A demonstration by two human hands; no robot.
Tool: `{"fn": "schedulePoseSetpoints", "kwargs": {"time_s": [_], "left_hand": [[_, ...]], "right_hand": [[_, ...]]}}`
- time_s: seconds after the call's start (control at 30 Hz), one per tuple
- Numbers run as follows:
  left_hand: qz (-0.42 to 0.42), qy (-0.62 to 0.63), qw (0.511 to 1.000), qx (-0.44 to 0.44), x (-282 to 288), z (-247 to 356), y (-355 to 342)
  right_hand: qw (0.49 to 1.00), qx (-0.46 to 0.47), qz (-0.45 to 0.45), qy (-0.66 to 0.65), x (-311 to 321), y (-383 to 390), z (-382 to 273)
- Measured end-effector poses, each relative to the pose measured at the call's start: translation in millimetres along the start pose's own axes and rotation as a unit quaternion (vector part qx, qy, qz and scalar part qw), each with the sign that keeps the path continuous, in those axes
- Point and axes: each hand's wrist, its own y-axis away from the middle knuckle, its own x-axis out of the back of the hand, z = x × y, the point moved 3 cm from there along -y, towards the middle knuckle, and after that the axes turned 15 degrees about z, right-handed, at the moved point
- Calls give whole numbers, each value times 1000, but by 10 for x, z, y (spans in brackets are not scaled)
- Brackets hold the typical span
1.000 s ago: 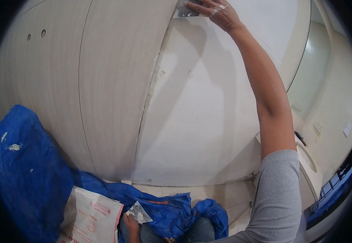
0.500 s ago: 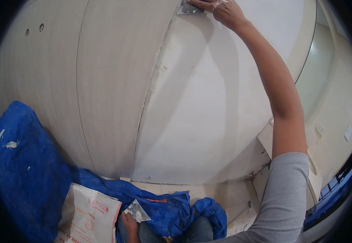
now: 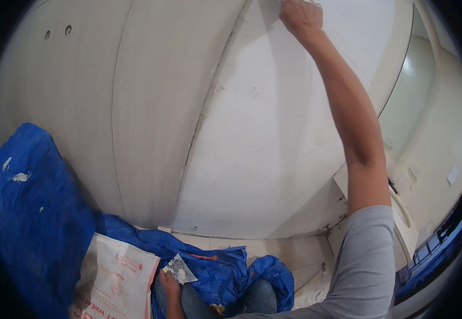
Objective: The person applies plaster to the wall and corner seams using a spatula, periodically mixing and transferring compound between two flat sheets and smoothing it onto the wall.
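My right hand (image 3: 302,17) is raised at the top edge against the white wall (image 3: 252,154), its fingers closed. Half a second ago a putty knife showed in this hand; now the picture's upper edge cuts off most of its grip and the blade is not clear. Low in front of me, my left hand (image 3: 170,284) is closed on the handle of a second putty knife (image 3: 182,269), whose wide blade carries white putty. A dark seam (image 3: 201,114) separates the white wall surface from the beige panels (image 3: 156,106).
Blue tarpaulin (image 3: 34,212) is heaped at the left and spreads along the wall's foot. A white printed sack (image 3: 116,274) lies beside my left hand. At the right are a pale ledge (image 3: 401,234), a socket (image 3: 414,170) and tiled floor (image 3: 279,250).
My right hand has moved slightly right and up along the wall, taking its putty knife mostly out of view. My left hand and its putty knife stay nearly still. The view has shifted slightly.
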Motion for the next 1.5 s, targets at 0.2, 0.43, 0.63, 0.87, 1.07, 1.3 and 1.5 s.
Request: {"fn": "schedulePoseSetpoints", "kwargs": {"time_s": [0.2, 0.43, 0.63, 0.87, 1.07, 1.3, 1.5], "left_hand": [[50, 35, 998, -29, 41, 300, 178], [51, -2, 998, -45, 57, 215, 148], [51, 0, 998, -42, 16, 75, 72], [18, -6, 999, -44, 137, 417, 216], [148, 24, 979, -137, -59, 18, 54], [75, 42, 992, -94, 26, -121, -12], [-4, 67, 997, -39, -17, 168, 92]], "right_hand": [[999, -35, 26, -17, -222, 260, -397], [997, 37, -38, -63, -133, 990, -883], [986, 153, -22, -59, 4, 1586, -1124], [969, 230, -73, -59, 428, 1668, -1007], [920, 334, 147, -144, 41, 1351, -452], [899, 386, 180, -102, -271, 1222, -535], [911, 356, 158, -135, -486, 1257, -541]]}}
